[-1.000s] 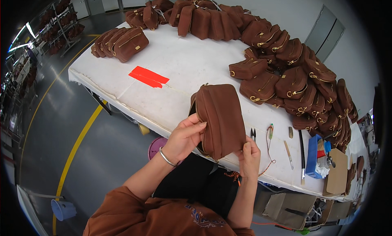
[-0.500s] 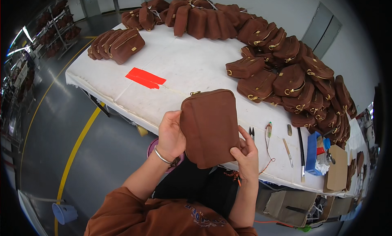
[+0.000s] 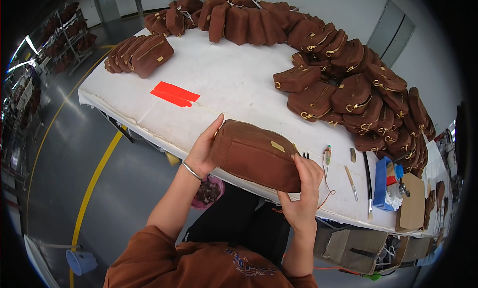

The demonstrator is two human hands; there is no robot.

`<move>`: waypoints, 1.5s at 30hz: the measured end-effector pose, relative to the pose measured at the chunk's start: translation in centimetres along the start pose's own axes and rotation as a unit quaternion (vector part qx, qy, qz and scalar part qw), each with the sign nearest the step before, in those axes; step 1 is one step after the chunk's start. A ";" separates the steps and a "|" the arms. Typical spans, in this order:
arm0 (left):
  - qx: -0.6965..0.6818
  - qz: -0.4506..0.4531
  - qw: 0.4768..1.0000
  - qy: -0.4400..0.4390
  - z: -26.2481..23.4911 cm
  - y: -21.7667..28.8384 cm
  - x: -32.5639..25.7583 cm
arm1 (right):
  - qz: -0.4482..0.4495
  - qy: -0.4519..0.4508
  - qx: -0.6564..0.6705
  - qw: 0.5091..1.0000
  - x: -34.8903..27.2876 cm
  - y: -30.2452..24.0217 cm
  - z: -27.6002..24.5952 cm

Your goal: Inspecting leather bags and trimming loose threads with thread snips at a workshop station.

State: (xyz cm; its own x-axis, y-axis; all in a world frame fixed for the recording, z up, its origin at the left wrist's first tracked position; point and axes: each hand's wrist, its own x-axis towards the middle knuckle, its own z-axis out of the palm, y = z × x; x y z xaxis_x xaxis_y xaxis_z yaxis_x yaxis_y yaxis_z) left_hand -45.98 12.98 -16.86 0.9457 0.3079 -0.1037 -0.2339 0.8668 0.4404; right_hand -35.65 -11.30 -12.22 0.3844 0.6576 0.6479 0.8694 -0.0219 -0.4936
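A brown zippered pouch (image 3: 254, 158) is held level between both my hands over the near edge of the white table (image 3: 219, 78). Its side with a small gold plate (image 3: 278, 146) faces up toward me. My left hand (image 3: 203, 151) grips the left end, thumb up along the corner. At the other end my right hand (image 3: 304, 186) pinches the pouch, with its fingers on top and its thumb below. Just beyond the right hand, dark pointed tips (image 3: 305, 155), probably of snips, stick up into view.
Many brown bags (image 3: 358, 96) are heaped along the right and far sides. A short row of them (image 3: 142, 56) stands at far left, near a red strip (image 3: 174, 94). At right lie brushes (image 3: 369, 183) and a blue bin (image 3: 382, 183). A pink bucket (image 3: 211, 193) stands below the table edge.
The pouch has been turned from upright, with its broad plain face showing, to lying level with its gold-plated side showing. Both hands have shifted their grip along with it.
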 end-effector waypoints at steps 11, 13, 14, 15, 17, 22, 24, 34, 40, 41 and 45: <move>0.105 0.070 0.992 0.024 0.1 -0.4 -0.6 | 0.065 0.014 -0.042 0.997 -1.3 2.8 2.5; 0.136 0.092 0.986 0.014 0.3 -0.6 -0.8 | 0.077 0.009 -0.054 0.996 -1.3 3.2 2.8; 0.168 0.113 0.979 0.003 0.5 -0.7 -0.8 | 0.078 0.009 -0.054 0.995 -1.2 3.2 3.0; 0.168 0.113 0.979 0.003 0.6 -0.9 -0.9 | 0.123 0.002 -0.053 0.991 -1.2 3.2 3.3; 0.247 0.168 0.954 0.026 1.1 -1.4 -0.9 | 0.167 -0.006 -0.050 0.985 -1.2 3.1 3.6; 0.361 0.206 0.908 0.060 3.6 -2.9 -1.4 | 0.327 -0.007 0.399 0.857 -1.8 3.0 3.8; 0.483 0.244 0.841 -0.016 3.4 -3.2 -1.4 | 0.332 -0.009 0.405 0.852 -1.2 1.9 3.9; 0.521 0.173 0.835 -0.037 4.3 -4.4 -2.5 | 0.305 0.056 0.404 0.861 -0.9 2.5 4.3; 0.513 0.169 0.841 -0.036 4.9 -4.8 -2.7 | 0.308 0.068 0.416 0.853 -1.3 2.8 4.1; 0.513 0.168 0.841 -0.036 4.7 -5.0 -2.8 | 0.317 0.074 0.433 0.841 -1.4 2.8 4.1; 0.458 0.121 0.879 -0.059 3.6 -5.6 -3.1 | 0.346 0.106 0.512 0.779 -1.2 2.8 3.6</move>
State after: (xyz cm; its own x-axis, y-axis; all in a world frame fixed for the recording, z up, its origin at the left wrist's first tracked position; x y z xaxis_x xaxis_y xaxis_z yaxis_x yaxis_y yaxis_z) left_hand -46.75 5.73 -15.77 0.9225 0.3508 0.1611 -0.2027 0.0848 0.9756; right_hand -34.84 -9.41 -16.47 0.7887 0.6130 0.0481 -0.2309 0.3678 -0.9008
